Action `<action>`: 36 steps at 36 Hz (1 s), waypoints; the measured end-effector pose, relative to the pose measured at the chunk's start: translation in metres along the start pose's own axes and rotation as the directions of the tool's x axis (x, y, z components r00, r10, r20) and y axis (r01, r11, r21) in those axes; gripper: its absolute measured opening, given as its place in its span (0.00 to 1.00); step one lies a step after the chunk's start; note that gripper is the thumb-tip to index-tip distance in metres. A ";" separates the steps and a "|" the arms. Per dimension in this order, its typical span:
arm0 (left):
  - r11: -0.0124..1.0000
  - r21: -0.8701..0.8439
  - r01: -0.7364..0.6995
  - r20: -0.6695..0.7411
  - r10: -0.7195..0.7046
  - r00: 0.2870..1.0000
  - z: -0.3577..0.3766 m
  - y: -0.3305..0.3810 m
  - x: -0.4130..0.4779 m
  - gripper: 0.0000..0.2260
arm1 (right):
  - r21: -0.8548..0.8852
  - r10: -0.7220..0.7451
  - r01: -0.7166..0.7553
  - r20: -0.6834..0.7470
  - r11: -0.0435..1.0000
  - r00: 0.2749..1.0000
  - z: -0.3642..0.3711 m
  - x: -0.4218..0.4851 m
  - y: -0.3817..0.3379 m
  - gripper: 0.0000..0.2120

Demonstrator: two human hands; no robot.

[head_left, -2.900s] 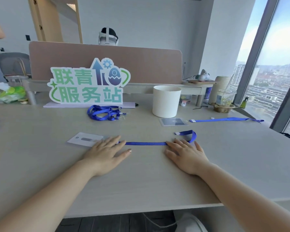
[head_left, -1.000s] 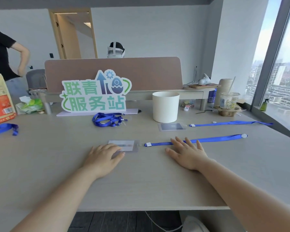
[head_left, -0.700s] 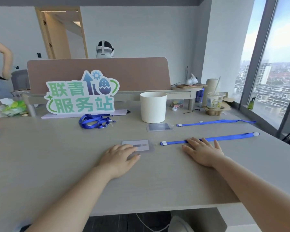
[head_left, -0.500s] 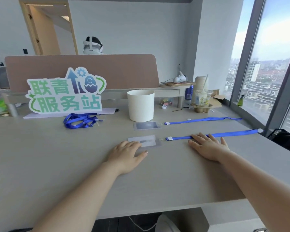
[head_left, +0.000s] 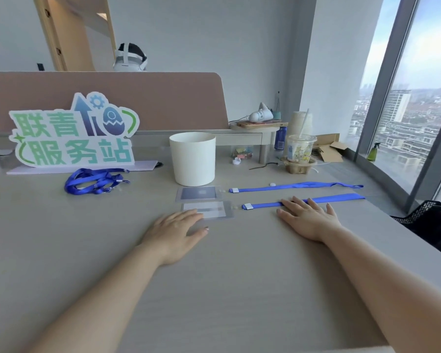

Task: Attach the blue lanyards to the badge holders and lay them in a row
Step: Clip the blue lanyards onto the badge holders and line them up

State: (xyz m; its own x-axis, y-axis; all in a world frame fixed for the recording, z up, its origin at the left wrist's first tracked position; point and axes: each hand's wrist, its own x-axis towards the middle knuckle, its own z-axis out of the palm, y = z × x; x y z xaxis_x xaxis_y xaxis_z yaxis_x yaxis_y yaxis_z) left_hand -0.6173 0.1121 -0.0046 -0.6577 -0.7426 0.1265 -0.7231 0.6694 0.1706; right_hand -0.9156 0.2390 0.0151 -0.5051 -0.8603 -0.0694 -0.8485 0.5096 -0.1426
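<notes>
Head view: green sign [head_left: 74,133], lower line reads 服务站. Left hand [head_left: 175,230] flat, fingers together, tips on near badge holder [head_left: 209,209] front-left edge. Right hand [head_left: 308,217] flat, fingers spread, pressing near blue lanyard [head_left: 339,198] mid-strap. Versus 0.5 s ago, near holder sits closer, just beside far badge holder [head_left: 197,193].

This is an office high up in a city tower. A long pale worktop [head_left: 239,289] is backed by a brown desk divider [head_left: 138,98], with a low desk shelf [head_left: 247,135] beside it. Floor-to-ceiling windows [head_left: 418,110] on the right look out over rooftops far below. A cut-out sign [head_left: 74,133] with Chinese lettering stands on the worktop, near blue lanyards [head_left: 94,180] and badge holders [head_left: 197,193]. A takeaway drink cup [head_left: 301,149] and a plain doorway [head_left: 69,34] in bare grey walls complete it.
</notes>
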 end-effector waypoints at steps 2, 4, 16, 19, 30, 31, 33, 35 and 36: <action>1.000 0.017 0.016 -0.021 -0.016 1.000 0.000 0.000 -0.001 0.24 | 0.001 -0.020 0.020 -0.018 1.000 1.000 0.002 0.000 0.000 0.28; 0.999 0.028 0.041 -0.040 -0.040 0.998 -0.001 -0.002 -0.003 0.24 | 0.008 -0.041 0.041 -0.035 0.999 0.999 0.003 0.001 -0.001 0.28; 0.994 -0.007 0.113 -0.085 -0.113 0.990 -0.003 -0.003 -0.008 0.22 | -0.005 -0.083 0.083 -0.045 0.997 0.996 0.004 0.003 0.000 0.26; 0.993 -0.001 0.122 -0.091 -0.121 0.988 -0.004 0.000 -0.009 0.22 | -0.006 -0.086 0.086 -0.058 0.996 0.995 0.003 0.002 -0.001 0.26; 0.988 0.019 0.152 -0.100 -0.149 0.984 -0.007 0.002 -0.012 0.22 | -0.002 -0.088 0.088 -0.051 0.996 0.995 0.004 0.002 0.000 0.27; 0.988 0.020 0.150 -0.096 -0.147 0.984 -0.007 0.002 -0.012 0.23 | -0.002 -0.087 0.087 -0.051 0.996 0.995 0.004 0.002 0.000 0.27; 0.989 0.023 0.146 -0.087 -0.144 0.986 -0.006 0.001 -0.012 0.23 | 0.000 -0.085 0.085 -0.050 0.996 0.995 0.004 0.002 0.000 0.27; 0.990 0.022 0.141 -0.080 -0.139 0.987 -0.006 0.001 -0.011 0.23 | 0.001 -0.083 0.084 -0.049 0.996 0.995 0.003 0.002 0.000 0.27; 0.990 0.019 0.140 -0.078 -0.138 0.987 -0.007 0.001 -0.011 0.23 | 0.001 -0.083 0.084 -0.048 0.997 0.995 0.003 0.002 0.000 0.27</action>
State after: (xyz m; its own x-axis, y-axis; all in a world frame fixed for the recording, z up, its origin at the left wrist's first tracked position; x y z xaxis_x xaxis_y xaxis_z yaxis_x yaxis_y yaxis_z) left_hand -0.6095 0.1210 0.0006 -0.5333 -0.8272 0.1772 -0.8116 0.5594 0.1684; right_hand -0.9157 0.2370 0.0120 -0.4395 -0.8982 -0.0100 -0.8876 0.4360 -0.1485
